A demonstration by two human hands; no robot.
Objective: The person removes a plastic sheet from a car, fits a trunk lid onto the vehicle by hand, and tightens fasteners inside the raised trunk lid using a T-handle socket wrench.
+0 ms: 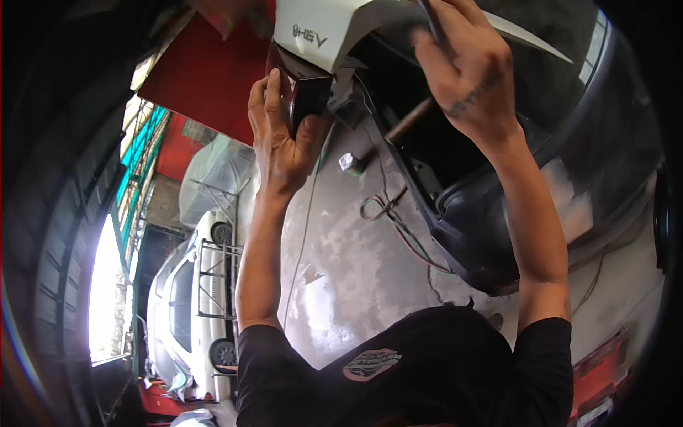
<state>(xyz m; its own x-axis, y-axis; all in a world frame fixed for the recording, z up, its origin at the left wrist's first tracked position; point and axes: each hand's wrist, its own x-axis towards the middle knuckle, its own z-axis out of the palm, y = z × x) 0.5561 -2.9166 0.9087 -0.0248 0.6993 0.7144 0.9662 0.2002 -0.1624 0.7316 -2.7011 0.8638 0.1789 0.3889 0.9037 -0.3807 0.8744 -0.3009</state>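
Note:
My left hand (281, 139) is closed on a glossy dark red and black part that looks like a tail light (307, 92), thumb on one side and fingers on the other. It touches or sits close under a white body panel (313, 35) with dark lettering. Up at the right, my right hand (473, 67) grips a slim dark object (439, 28) near the panel's curved edge. Its kind is unclear, and the fingertips are partly blurred. A brown rod, perhaps a wooden handle (410, 121), juts out below that hand over a large black bumper (491, 235).
A small can (350, 164) stands on the grey concrete floor (327, 263). Near it lie a looped cable (388, 206) and a long hose. A white car (178, 306) and a metal frame (217, 277) are at the left. A red panel (206, 78) hangs upper left.

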